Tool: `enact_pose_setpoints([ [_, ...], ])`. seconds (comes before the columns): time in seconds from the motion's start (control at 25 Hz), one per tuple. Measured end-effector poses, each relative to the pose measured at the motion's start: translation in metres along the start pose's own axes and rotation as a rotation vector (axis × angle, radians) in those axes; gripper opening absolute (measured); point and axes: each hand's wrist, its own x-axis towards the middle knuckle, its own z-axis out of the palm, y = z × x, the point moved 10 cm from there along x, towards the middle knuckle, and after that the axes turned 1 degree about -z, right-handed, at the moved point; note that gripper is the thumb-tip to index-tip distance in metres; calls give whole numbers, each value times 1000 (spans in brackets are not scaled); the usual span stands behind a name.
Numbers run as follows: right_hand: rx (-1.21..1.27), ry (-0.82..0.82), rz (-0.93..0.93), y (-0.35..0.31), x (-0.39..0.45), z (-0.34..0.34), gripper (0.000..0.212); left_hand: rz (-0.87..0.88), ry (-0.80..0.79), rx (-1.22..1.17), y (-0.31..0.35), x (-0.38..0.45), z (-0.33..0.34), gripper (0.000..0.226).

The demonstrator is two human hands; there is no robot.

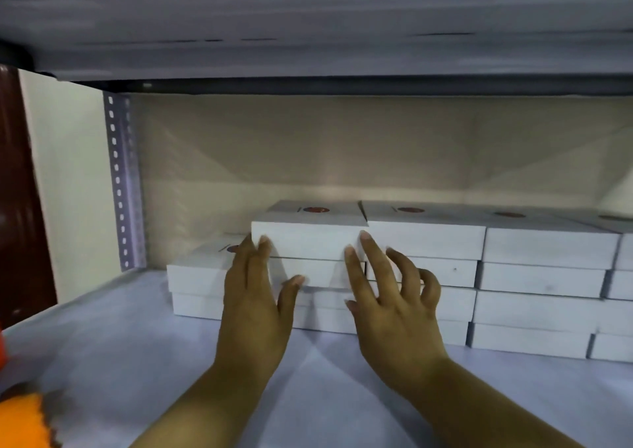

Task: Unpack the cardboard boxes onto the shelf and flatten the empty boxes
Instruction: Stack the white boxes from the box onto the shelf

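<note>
Head view, looking into a shelf bay: pale grey-blue shelf board (137,362) across the lower frame, underside of the next board filling the top, perforated grey metal upright (120,180) at mid left, cream back wall behind. Centre of frame taken by a flat white rectangular carton with a small red round mark on its lid (308,238), sitting as the top layer of a four-high stack of identical white cartons (541,276) that runs off toward the right edge. Left hand (253,310) laid against the carton's left front corner, fingers (263,245) straight and close together, thumb spread toward the layer beneath; no curl round anything, so pressing rather than gripping. Right hand (394,314) at the carton's right front corner, index and middle fingers extended onto the front face, ring and little fingers loosely bent and clear of the stack, nothing pinched. Flat-handed contact at both corners probably meant to nudge the carton back and square it with its neighbour, whose front face already sits flush just to the right. Lower two-high stack of the same white cartons (198,283) at centre left, partly behind the left hand, likely the next spot to build up. Tight rows and matched heights apparently chosen to use the bay's depth and keep the layers stable. Blurred orange shape (24,420) at lower left, too indistinct to name. No brown shipping box within view, so flattening judged not yet at hand.
</note>
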Motion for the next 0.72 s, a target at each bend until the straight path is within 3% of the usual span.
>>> enact_pose_setpoints([
  [0.2,-84,-45,-10,-1,-3,8,79,-12,-187,266,-11,2,22,78],
  [0.36,-119,-84,-5,3,-3,15,84,-27,-267,496,-20,1,29,78],
  [0.72,-40,-98,22,4,-4,9,67,38,-227,529,-25,-1,29,77],
])
